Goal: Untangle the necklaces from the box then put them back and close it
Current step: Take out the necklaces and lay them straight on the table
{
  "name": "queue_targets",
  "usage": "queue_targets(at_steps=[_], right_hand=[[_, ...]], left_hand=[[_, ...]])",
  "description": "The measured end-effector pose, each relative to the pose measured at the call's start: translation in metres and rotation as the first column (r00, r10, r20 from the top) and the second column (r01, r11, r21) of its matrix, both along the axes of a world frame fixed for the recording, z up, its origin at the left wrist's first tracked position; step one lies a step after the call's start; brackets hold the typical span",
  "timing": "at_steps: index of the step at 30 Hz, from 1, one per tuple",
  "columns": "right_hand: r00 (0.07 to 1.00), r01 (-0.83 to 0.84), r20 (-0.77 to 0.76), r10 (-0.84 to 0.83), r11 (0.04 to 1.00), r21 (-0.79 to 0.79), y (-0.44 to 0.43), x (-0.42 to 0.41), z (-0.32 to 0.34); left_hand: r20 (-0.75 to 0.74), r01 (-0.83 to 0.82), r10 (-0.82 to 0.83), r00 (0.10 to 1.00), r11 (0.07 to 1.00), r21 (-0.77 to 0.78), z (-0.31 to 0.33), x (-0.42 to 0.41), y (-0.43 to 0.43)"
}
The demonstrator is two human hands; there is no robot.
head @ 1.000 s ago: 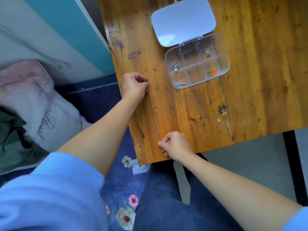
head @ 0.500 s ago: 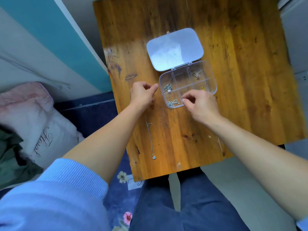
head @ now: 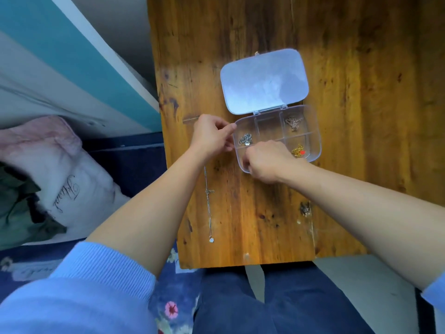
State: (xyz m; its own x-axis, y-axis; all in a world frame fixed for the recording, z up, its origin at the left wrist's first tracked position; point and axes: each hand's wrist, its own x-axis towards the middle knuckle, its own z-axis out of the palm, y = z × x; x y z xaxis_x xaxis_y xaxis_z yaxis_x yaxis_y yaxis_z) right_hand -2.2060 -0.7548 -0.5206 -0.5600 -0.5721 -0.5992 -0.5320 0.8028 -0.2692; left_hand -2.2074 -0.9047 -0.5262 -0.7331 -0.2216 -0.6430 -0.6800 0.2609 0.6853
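Observation:
A clear plastic box (head: 318,141) with several compartments lies on the wooden table (head: 361,104), its lid (head: 263,80) folded back flat. A silver necklace (head: 245,139), a bronze-toned one (head: 293,122) and a gold one with a red bit (head: 298,151) sit bunched in separate compartments. My left hand (head: 210,138) pinches the box's left rim. My right hand (head: 267,162) curls down into the front-left compartment, its fingertips hidden. A thin silver chain (head: 208,201) lies straight on the table, running from under my left wrist toward the front edge.
A small dark metal piece (head: 305,209) lies on the table right of the chain. The table's left edge is close to the chain. A pale pillow (head: 72,169) and bedding lie to the left, and my legs in blue trousers are below the front edge.
My right hand let go of the chain's near end, moved up to the box and has dipped into the front-left compartment. My left hand shifted from the chain's far end to the box's rim.

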Motion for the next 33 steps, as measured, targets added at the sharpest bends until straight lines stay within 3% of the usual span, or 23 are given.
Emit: queue_targets(at_steps=[4, 7, 17, 24, 30, 33], right_hand=[[0.997, -0.063, 0.049, 0.062, 0.998, 0.008, 0.009, -0.010, 0.000], [0.997, -0.013, 0.078, 0.013, 1.000, -0.003, 0.017, -0.019, 0.001], [0.992, -0.128, 0.001, 0.128, 0.988, 0.083, 0.016, -0.023, 0.001], [0.973, 0.198, 0.138, -0.183, 0.975, -0.106, 0.031, -0.021, 0.003], [0.841, 0.541, 0.181, -0.510, 0.788, -0.294, 0.055, -0.001, 0.004], [0.742, 0.669, 0.264, -0.617, 0.651, -0.359, 0.065, 0.011, 0.006]], left_hand=[[-0.002, -0.041, 0.041, 0.999, 0.999, 0.002, -0.001, 0.000, 0.006], [-0.007, -0.073, 0.073, 0.997, 0.997, 0.005, -0.001, 0.000, 0.009], [-0.019, -0.063, 0.063, 0.998, 0.997, -0.033, 0.003, 0.000, 0.011], [-0.032, -0.056, 0.054, 0.998, 0.996, -0.066, 0.003, 0.000, 0.012], [-0.046, -0.042, 0.038, 0.998, 0.994, -0.105, 0.003, 0.002, 0.012], [-0.106, -0.028, 0.004, 0.994, 0.974, -0.226, 0.007, 0.005, 0.017]])
